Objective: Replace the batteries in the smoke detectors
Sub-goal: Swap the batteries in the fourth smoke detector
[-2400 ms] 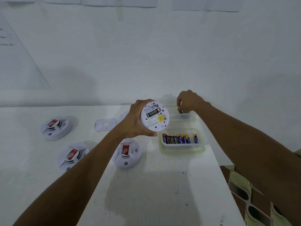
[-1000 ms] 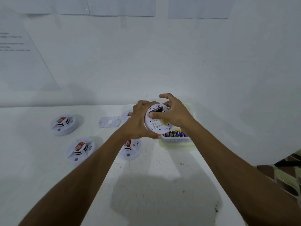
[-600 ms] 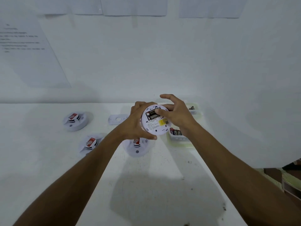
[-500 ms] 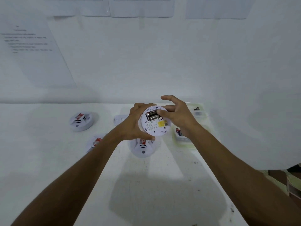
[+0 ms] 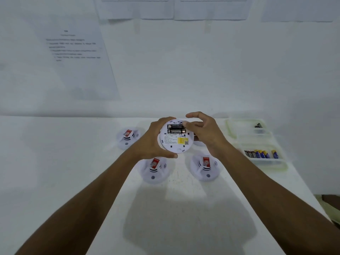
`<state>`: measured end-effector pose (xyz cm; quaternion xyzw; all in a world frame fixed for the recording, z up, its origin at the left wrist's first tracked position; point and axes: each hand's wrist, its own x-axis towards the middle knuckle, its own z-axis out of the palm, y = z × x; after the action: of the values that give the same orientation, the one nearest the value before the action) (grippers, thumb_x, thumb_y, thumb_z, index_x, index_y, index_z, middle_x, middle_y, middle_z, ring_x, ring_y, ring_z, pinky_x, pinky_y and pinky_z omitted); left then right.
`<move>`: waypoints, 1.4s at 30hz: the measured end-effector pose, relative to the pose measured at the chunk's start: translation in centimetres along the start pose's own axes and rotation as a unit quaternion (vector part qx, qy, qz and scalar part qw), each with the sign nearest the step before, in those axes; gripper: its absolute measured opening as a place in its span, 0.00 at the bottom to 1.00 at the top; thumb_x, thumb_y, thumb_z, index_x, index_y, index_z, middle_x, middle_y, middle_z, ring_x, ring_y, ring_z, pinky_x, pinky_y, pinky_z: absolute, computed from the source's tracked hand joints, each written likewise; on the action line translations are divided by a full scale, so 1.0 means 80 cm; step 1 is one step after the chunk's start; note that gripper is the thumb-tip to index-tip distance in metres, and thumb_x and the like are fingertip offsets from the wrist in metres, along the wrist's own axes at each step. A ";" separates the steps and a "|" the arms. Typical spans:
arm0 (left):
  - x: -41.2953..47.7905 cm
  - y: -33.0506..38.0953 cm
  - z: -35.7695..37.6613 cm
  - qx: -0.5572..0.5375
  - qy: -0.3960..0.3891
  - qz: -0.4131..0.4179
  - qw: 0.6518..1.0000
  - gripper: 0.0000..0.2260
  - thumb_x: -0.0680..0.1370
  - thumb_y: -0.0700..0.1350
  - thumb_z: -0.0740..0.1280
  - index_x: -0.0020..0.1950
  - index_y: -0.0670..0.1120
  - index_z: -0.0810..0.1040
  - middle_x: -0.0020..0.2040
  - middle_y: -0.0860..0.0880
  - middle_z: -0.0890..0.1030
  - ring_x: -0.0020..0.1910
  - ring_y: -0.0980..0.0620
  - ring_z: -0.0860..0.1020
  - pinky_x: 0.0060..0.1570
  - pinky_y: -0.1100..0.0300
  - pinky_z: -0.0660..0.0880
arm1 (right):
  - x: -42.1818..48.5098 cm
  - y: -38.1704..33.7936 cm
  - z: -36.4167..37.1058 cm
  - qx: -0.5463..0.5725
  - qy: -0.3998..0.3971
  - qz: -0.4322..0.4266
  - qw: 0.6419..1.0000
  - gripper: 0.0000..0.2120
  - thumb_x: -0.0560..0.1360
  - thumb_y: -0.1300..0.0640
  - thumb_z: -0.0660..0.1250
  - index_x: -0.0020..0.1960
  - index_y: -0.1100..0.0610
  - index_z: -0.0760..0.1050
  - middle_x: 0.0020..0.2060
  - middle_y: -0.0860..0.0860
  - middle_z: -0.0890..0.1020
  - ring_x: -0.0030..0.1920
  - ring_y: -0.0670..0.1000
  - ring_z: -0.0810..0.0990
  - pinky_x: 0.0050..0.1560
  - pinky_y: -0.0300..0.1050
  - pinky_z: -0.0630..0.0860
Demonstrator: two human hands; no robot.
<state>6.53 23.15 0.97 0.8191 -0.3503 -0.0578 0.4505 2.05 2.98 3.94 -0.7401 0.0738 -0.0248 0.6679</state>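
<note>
In the head view, the left hand (image 5: 147, 142) is gripping a round white plastic smoke detector (image 5: 175, 142) back-up above the white worktop (image 5: 184, 208). Two black batteries (image 5: 175, 128) are sitting in its bay, and the right hand (image 5: 206, 133) is pressing them with loosely spread fingers (image 5: 185, 124). Three similar detectors (image 5: 154, 170) lying below it are probably awaiting their turn.

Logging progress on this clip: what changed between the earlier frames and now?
The right hand came from the far container to the detector and added a second battery; its fingertip now presses on the batteries. The left hand kept gripping the detector, back side up. The three other detectors and the battery tray stayed put.
</note>
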 end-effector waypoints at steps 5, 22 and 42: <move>-0.015 -0.036 -0.035 -0.022 0.013 -0.035 0.999 0.45 0.58 0.51 0.82 0.70 0.59 0.64 0.66 0.60 0.70 0.65 0.65 0.66 0.61 0.65 0.69 | 0.040 0.010 0.005 -0.194 0.015 -0.066 0.979 0.07 0.78 0.55 0.67 0.55 0.54 0.78 0.44 0.49 0.86 0.45 0.49 0.85 0.48 0.41 0.78; -0.037 -0.061 -0.074 -0.043 0.054 -0.027 0.997 0.43 0.55 0.57 0.80 0.67 0.56 0.67 0.64 0.52 0.73 0.63 0.58 0.70 0.61 0.59 0.73 | 0.079 0.067 0.042 -0.608 -0.134 -0.219 0.751 0.28 0.75 0.51 0.67 0.73 0.52 0.64 0.41 0.48 0.85 0.37 0.51 0.79 0.40 0.44 0.76; 0.012 -0.010 -0.007 -0.003 0.041 0.011 0.999 0.34 0.60 0.51 0.81 0.57 0.62 0.64 0.54 0.64 0.70 0.53 0.76 0.69 0.51 0.82 0.65 | 0.009 0.015 0.023 -0.280 0.088 -0.252 0.922 0.07 0.73 0.58 0.73 0.51 0.55 0.84 0.44 0.44 0.83 0.37 0.43 0.79 0.41 0.32 0.71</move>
<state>7.94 23.21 0.88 0.8157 -0.3400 -0.0199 0.4676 2.93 4.57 2.52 -0.8859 -0.0522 -0.2357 0.3960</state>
